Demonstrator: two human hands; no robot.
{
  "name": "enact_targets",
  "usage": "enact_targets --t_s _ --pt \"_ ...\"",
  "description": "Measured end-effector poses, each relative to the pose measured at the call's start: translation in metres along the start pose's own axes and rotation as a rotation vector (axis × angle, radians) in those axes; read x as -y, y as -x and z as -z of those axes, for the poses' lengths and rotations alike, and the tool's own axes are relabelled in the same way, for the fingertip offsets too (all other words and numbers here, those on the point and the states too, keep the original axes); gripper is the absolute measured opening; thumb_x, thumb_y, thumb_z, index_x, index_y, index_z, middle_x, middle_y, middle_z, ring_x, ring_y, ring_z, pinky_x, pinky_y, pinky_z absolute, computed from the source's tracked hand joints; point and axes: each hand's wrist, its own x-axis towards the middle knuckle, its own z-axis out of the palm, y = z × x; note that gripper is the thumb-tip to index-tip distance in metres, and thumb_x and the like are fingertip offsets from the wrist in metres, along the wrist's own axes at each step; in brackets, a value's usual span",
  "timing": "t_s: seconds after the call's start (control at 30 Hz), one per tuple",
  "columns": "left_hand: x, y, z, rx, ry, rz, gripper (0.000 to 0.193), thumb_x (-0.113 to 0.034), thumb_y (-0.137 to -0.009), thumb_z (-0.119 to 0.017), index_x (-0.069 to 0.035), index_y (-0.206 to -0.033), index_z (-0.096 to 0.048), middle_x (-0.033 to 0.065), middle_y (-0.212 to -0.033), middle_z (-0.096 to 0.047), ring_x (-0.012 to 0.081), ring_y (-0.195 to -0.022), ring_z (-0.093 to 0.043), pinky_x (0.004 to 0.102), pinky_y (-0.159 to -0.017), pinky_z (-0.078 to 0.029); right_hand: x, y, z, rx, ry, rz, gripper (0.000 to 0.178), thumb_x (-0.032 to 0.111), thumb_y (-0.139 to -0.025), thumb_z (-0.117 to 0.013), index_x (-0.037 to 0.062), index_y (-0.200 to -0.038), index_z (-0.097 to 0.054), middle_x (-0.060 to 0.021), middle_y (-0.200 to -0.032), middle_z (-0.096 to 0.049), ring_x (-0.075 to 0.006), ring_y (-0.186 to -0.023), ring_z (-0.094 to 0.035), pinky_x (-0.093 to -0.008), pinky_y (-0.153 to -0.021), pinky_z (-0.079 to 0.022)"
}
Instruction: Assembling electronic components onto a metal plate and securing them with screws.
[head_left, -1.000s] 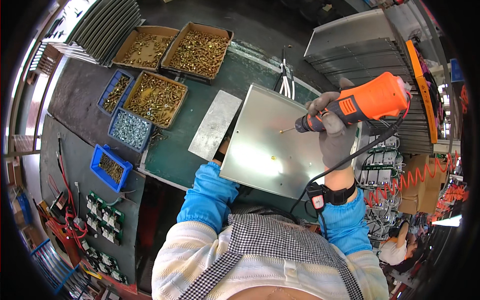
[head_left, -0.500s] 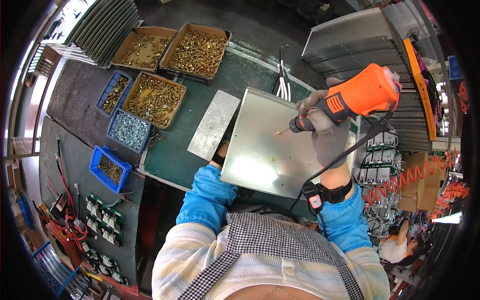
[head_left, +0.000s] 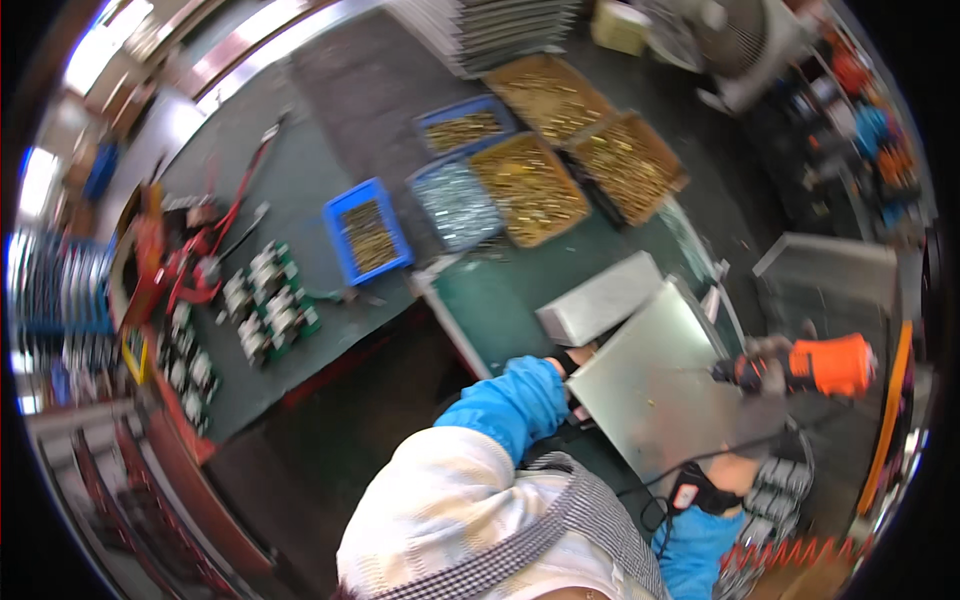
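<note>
My right hand (head_left: 772, 366), in a grey glove, is wrapped round an orange and black power drill (head_left: 832, 366) held nearly level. Its thin bit points left over a shiny sheet-metal panel (head_left: 640, 385); blur hides whether the tip touches. A small brass-coloured screw (head_left: 652, 404) shows on the panel's face. My left hand (head_left: 583, 356) is at the panel's left edge, its fingers hidden. Just beyond it lies a silver metal block or box (head_left: 602, 298) on the green table. Blue sleeves cover both forearms, and a black cable hangs near my right wrist.
Cardboard trays (head_left: 530, 190) of brass-coloured fasteners and blue bins (head_left: 455, 205) of small hardware stand beyond. Another blue bin (head_left: 368, 235) sits leftward, near circuit boards (head_left: 270, 305) and red wires (head_left: 190, 265). Stacked metal panels (head_left: 510, 35) stand at the back; a fan (head_left: 735, 45) is far right.
My view has swung to the left, so the panel, drill and trays appear further right and rotated. The drill stays in my right hand; my left hand remains at the panel's edge.
</note>
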Motion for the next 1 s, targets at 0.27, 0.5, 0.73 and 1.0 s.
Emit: enact_targets --t_s 0.27,0.5,0.73,1.0 --pt "-0.028 0.062 0.064 0.014 -0.184 -0.146 0.041 -0.020 -0.094 -0.059 -0.002 -0.131 -0.058 0.0186 -0.135 -0.057 0.0325 -0.125 -0.055 0.0414 -0.105 -0.046 0.010 -0.012 0.003 0.096 0.134 0.007 0.063 0.014 -0.091 -0.068 -0.0006 -0.143 -0.035 -0.0067 -0.093 -0.057 -0.0180 -0.086 -0.057 -0.0340 -0.086 -0.049" --pt "-0.142 0.135 0.128 0.084 0.506 0.455 0.049 -0.019 -0.094 -0.061 0.004 -0.136 -0.054 0.0097 -0.133 -0.059 0.0164 -0.119 -0.054 0.0324 -0.103 -0.043 0.028 0.013 0.013 0.488 -0.172 0.328 0.074 0.016 -0.083 -0.070 0.0001 -0.145 -0.033 -0.0047 -0.094 -0.053 -0.0197 -0.087 -0.054 -0.0456 -0.102 -0.040" --pt "-0.209 0.267 0.251 -0.540 -0.585 0.513 0.020 -0.012 -0.085 -0.066 -0.007 -0.102 -0.074 0.0132 -0.097 -0.073 0.0281 -0.091 -0.069 0.0382 -0.082 -0.053 0.019 0.059 0.052 0.207 -0.401 0.208 0.049 0.012 -0.084 -0.066 0.0037 -0.129 -0.048 -0.0107 -0.099 -0.057 -0.0240 -0.095 -0.056 -0.0481 -0.103 -0.040" --pt "-0.178 0.295 0.336 -0.444 -1.629 0.967 0.040 -0.031 -0.083 -0.070 -0.019 -0.120 -0.064 0.0080 -0.126 -0.060 0.0323 -0.123 -0.052 0.0479 -0.099 -0.043 0.004 0.066 0.038 0.128 -0.302 0.350 0.060 0.013 -0.087 -0.070 0.0037 -0.139 -0.040 -0.0093 -0.092 -0.065 -0.0229 -0.083 -0.064 -0.0517 -0.095 -0.049"
